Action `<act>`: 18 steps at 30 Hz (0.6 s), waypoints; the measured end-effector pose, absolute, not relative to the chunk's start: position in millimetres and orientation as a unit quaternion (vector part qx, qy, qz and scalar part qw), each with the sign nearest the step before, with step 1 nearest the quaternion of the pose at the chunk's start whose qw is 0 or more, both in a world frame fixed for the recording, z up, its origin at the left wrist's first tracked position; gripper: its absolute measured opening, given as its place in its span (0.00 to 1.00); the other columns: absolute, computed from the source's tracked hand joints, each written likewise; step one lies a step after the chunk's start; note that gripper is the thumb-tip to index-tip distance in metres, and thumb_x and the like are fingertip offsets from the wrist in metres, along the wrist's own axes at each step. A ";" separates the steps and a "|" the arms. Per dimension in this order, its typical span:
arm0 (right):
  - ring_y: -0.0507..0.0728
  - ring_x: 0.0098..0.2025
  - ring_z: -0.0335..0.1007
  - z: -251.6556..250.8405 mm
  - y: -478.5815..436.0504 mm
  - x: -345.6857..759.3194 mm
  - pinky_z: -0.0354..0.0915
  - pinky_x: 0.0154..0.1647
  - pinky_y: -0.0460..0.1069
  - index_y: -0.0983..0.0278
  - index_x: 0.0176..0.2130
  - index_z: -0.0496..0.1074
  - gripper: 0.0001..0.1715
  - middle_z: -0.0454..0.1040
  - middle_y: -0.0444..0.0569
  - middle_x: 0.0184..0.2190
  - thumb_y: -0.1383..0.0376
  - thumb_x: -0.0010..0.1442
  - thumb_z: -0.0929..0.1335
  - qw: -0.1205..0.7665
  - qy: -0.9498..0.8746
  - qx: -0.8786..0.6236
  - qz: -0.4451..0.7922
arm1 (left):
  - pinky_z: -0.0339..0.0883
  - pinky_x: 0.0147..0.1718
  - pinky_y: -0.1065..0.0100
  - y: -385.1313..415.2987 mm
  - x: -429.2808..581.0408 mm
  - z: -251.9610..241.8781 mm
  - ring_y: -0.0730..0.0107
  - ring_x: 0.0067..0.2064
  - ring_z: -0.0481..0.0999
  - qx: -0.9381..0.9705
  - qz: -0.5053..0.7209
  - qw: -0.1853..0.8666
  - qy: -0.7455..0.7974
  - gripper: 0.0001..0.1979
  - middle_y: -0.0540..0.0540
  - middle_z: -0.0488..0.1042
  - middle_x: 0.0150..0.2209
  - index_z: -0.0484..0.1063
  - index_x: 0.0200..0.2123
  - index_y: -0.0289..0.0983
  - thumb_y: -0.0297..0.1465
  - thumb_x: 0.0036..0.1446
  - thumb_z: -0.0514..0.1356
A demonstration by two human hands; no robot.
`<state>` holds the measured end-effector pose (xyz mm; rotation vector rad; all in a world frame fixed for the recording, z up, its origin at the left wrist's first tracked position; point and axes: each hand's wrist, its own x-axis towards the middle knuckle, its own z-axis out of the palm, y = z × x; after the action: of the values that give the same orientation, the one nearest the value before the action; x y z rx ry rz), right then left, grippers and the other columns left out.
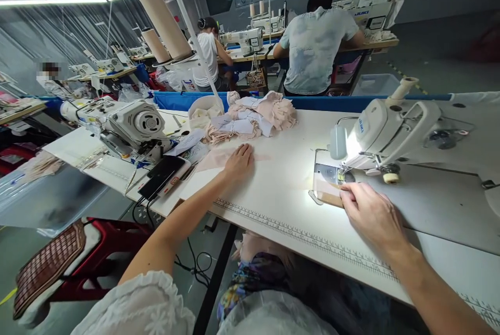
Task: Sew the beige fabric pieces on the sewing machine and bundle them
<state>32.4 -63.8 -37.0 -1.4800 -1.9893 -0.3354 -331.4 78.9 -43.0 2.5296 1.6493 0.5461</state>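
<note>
My left hand (pixel 239 161) lies flat with fingers stretched out on a pale pink fabric piece (pixel 219 158) on the white table (pixel 281 205). My right hand (pixel 369 214) rests by the needle plate of the white sewing machine (pixel 385 132), its fingers curled on a small pale fabric piece (pixel 326 189) under the machine's lamp. A heap of pink and white fabric pieces (pixel 253 116) lies farther back on the table.
A black phone (pixel 162 176) and papers lie at the table's left edge beside another machine head (pixel 133 126). A red stool (pixel 78 262) stands lower left. Two people (pixel 314 43) sew at tables behind. A printed ruler (pixel 304 236) runs along the front edge.
</note>
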 end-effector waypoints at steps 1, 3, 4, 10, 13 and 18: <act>0.61 0.31 0.71 -36.7 -64.7 33.3 0.65 0.34 0.54 0.62 0.36 0.73 0.14 0.74 0.53 0.30 0.64 0.67 0.60 0.315 -0.752 -0.566 -0.122 | 0.58 0.70 0.45 76.5 -321.7 -43.2 0.49 0.71 0.63 0.831 0.183 0.038 0.524 0.23 0.31 0.68 0.66 0.68 0.62 0.31 0.33 0.68 0.50; 0.61 0.33 0.72 -36.2 -66.8 35.8 0.66 0.35 0.54 0.62 0.37 0.73 0.13 0.75 0.54 0.31 0.63 0.67 0.61 0.320 -0.747 -0.571 -0.117 | 0.61 0.68 0.46 73.4 -306.0 -37.5 0.50 0.69 0.65 0.841 0.200 0.037 0.501 0.21 0.33 0.70 0.64 0.70 0.60 0.34 0.32 0.67 0.52; 0.61 0.34 0.72 -36.1 -68.0 37.3 0.66 0.36 0.54 0.62 0.37 0.74 0.14 0.75 0.54 0.33 0.63 0.68 0.61 0.323 -0.744 -0.573 -0.117 | 0.63 0.66 0.46 73.0 -300.3 -32.1 0.50 0.67 0.67 0.846 0.209 0.036 0.490 0.19 0.34 0.73 0.61 0.72 0.57 0.35 0.32 0.67 0.53; 0.61 0.35 0.72 -36.1 -72.5 40.9 0.66 0.37 0.54 0.62 0.39 0.75 0.16 0.76 0.54 0.36 0.63 0.68 0.60 0.321 -0.728 -0.594 -0.120 | 0.70 0.54 0.52 78.5 -274.7 4.3 0.51 0.53 0.74 0.879 0.165 0.070 0.441 0.05 0.39 0.80 0.42 0.77 0.35 0.38 0.29 0.62 0.59; 0.62 0.36 0.72 -36.4 -73.0 39.5 0.66 0.38 0.54 0.62 0.39 0.76 0.16 0.75 0.54 0.36 0.63 0.68 0.60 0.325 -0.730 -0.588 -0.121 | 0.68 0.53 0.54 84.5 -263.0 11.1 0.49 0.53 0.73 0.868 0.127 0.102 0.470 0.03 0.41 0.80 0.38 0.74 0.31 0.39 0.30 0.58 0.64; 0.62 0.36 0.73 -37.0 -72.8 39.1 0.68 0.40 0.55 0.62 0.39 0.76 0.16 0.76 0.55 0.36 0.64 0.67 0.60 0.324 -0.726 -0.597 -0.105 | 0.65 0.55 0.55 96.2 -259.7 13.8 0.53 0.47 0.74 0.861 0.137 0.138 0.470 0.09 0.45 0.77 0.28 0.70 0.24 0.39 0.31 0.53 0.66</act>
<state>39.1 -72.8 -37.0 -1.5654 -1.9048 -0.2762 -259.7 96.2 13.8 2.4914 1.3583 0.3967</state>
